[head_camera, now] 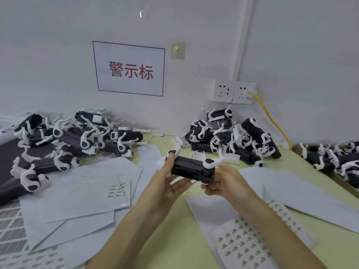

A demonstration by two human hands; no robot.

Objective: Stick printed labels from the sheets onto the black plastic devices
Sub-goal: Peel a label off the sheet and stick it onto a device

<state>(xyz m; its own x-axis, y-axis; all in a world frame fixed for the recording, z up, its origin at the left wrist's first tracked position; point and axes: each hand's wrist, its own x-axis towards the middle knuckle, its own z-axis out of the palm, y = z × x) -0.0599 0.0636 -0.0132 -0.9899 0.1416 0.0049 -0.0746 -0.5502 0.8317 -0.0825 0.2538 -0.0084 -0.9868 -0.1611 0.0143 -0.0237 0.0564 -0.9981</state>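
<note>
Black plastic device (191,168) with white folded arms, held in the air by both hands above a yellow-green table (180,245). The left hand (171,183) grips the device's left end, fingers curled over the top and thumb underneath. The right hand (225,183) cradles the right end from below, fingers curled round it. Whether either hand also carries a label cannot be told.

A label sheet (248,247) lies on the table just below the right forearm. Heaps of similar devices sit further back, one to the left (77,136) and one to the right (229,138).

The person appears to be turning the device to present a flat face. To do this well, one hand should probably keep it steady while the label goes on square, pressed from one edge across, clear of the white arms.
</note>
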